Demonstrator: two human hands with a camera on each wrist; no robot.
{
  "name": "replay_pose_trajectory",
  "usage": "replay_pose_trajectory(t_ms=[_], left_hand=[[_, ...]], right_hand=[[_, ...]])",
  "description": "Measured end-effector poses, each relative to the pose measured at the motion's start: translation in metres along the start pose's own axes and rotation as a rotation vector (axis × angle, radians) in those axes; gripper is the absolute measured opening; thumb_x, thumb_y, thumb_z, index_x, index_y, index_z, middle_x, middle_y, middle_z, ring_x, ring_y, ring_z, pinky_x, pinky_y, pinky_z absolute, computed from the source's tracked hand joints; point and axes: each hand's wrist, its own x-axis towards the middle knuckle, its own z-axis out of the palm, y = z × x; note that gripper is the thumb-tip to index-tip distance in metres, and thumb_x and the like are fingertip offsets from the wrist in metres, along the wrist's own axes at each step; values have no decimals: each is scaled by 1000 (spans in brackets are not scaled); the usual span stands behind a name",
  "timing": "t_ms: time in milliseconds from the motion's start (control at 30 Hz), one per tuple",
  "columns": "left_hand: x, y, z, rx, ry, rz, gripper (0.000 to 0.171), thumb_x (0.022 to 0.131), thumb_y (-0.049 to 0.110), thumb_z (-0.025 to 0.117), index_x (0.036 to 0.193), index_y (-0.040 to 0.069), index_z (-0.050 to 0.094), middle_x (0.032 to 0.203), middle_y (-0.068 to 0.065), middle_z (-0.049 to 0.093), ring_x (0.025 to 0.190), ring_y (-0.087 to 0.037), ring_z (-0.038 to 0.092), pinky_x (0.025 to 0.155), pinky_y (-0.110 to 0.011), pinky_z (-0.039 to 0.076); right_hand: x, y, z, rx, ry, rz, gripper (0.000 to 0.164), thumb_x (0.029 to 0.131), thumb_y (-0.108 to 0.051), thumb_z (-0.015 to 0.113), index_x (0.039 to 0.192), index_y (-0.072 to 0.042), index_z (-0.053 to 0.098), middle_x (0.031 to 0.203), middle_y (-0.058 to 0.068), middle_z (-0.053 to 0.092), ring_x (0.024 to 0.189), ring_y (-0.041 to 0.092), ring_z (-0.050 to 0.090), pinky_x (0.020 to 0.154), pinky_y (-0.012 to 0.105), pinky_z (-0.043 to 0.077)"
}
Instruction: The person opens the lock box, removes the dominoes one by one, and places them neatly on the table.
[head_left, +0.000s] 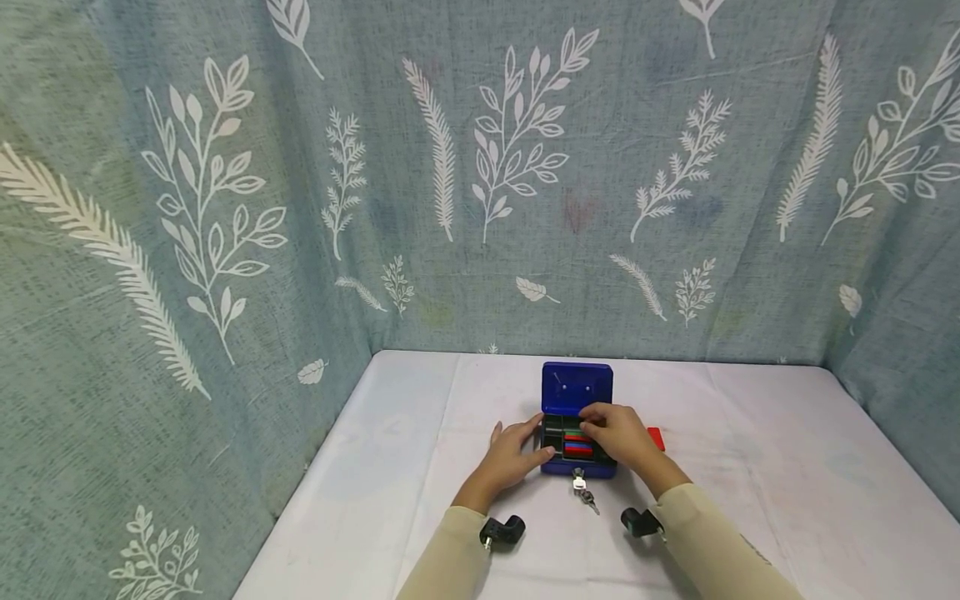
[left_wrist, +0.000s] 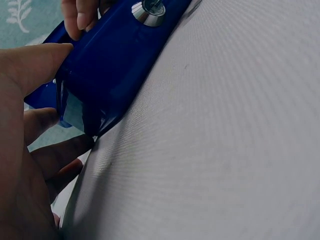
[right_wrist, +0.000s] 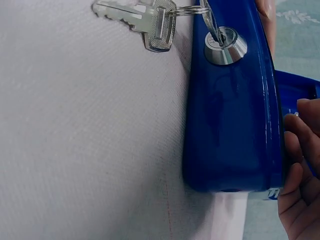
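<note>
A blue cash box (head_left: 579, 469) stands on the table with its lid (head_left: 577, 387) raised at the back. Inside lies a black tray (head_left: 552, 433) holding several narrow red, blue and green pieces (head_left: 577, 448). My left hand (head_left: 512, 457) holds the box's left side, thumb at the top rim and fingers against the side wall (left_wrist: 75, 107). Over the tray's right back part is my right hand (head_left: 618, 431), thumb and forefinger close together and the other fingers curled. Whether anything sits between those fingertips is hidden. A key sits in the front lock (right_wrist: 225, 46).
A second key (head_left: 587, 498) hangs by a ring from the lock. Beside the box on the right, partly behind my right wrist, lies a flat red object (head_left: 656, 438). White cloth covers the table (head_left: 780, 467), and a leaf-patterned curtain (head_left: 525, 250) hangs behind it.
</note>
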Motion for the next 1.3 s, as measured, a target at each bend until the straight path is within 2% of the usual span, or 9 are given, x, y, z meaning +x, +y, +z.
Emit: replay_pose_trajectory(t_ms=[200, 467, 1000, 1300], left_hand=[[1, 1, -1, 18, -2, -2, 70, 89, 53, 58, 149, 20, 43, 139, -4, 55, 130, -24, 46, 114, -57, 8], [1, 2, -1, 18, -4, -2, 70, 90, 53, 59, 149, 19, 43, 138, -5, 55, 130, -25, 47, 114, -57, 8], [0, -2, 1, 17, -13, 1, 71, 90, 54, 57, 149, 20, 42, 139, -4, 54, 130, -25, 46, 115, -57, 7], [-1, -2, 1, 5, -4, 12, 71, 90, 54, 57, 149, 19, 43, 139, -4, 54, 130, -26, 46, 114, -57, 8]], right_hand=[[2, -1, 3, -36, 5, -43, 21, 89, -20, 71, 109, -12, 72, 98, -1, 70, 93, 19, 64, 90, 47, 50], [5, 0, 9, -60, -33, -19, 22, 90, -22, 70, 110, -14, 72, 98, -3, 70, 95, 19, 63, 92, 49, 49], [1, -5, 13, -181, -91, -51, 23, 89, -22, 71, 110, -14, 74, 101, -2, 70, 99, 20, 63, 93, 48, 48], [1, -5, 12, -162, -95, -70, 21, 89, -21, 72, 108, -14, 74, 98, -3, 70, 95, 17, 64, 90, 45, 50]])
